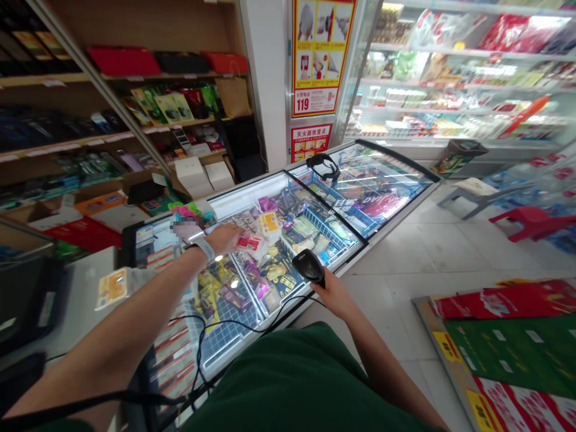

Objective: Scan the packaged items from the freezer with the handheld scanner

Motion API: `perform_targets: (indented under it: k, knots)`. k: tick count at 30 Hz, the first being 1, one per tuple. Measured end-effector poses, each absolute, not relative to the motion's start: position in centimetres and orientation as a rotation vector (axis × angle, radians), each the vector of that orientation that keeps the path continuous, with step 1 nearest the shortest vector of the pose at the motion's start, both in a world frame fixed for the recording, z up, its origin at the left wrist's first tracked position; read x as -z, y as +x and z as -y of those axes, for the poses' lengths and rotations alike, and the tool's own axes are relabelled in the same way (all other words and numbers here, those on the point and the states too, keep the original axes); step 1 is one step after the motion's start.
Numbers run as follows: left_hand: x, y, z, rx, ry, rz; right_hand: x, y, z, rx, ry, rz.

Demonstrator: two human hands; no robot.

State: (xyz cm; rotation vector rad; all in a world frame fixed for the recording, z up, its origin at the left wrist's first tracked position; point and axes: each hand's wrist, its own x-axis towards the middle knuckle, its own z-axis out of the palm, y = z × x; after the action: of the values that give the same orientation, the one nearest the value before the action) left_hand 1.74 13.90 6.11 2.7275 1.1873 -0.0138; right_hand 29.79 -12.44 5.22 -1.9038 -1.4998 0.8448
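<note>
My right hand point(332, 292) grips the handle of a black barcode scanner point(308, 265), whose head points left over the front edge of a glass-topped chest freezer point(294, 312). My left hand point(221, 239), with a light watch on the wrist, reaches over the glass. Its fingers are closed on the near edge of a clear plastic pack with a red label point(250, 243). Touching or just behind that pack is a pack with a yellow label point(269, 224). A similar yellow-labelled pack point(113, 288) lies on the counter to the left.
A black cable point(245, 327) runs across the freezer glass. A black strap-like object point(324, 166) lies farther along it. Shelves point(189, 123) stand at the left, a lit display fridge point(450, 90) at the back right. Stools point(531, 223) and stacked cartons point(508, 336) are at the right.
</note>
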Motion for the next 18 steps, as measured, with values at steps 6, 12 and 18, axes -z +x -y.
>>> perform_targets:
  k: [6, 12, 18]
  knots:
    - [-5.2, -1.8, -10.9, -0.153, 2.712, -1.359, -5.7, 29.3, 11.5, -0.853, -1.922, 1.569]
    - [-3.9, -3.9, -5.1, -0.458, 2.592, -1.712, -7.0, 27.4, 10.0, -0.917, -1.856, 1.678]
    - [-2.5, -4.1, 0.4, -0.743, 2.437, -2.078, -8.7, 23.9, 8.7, -1.005, -1.714, 1.826]
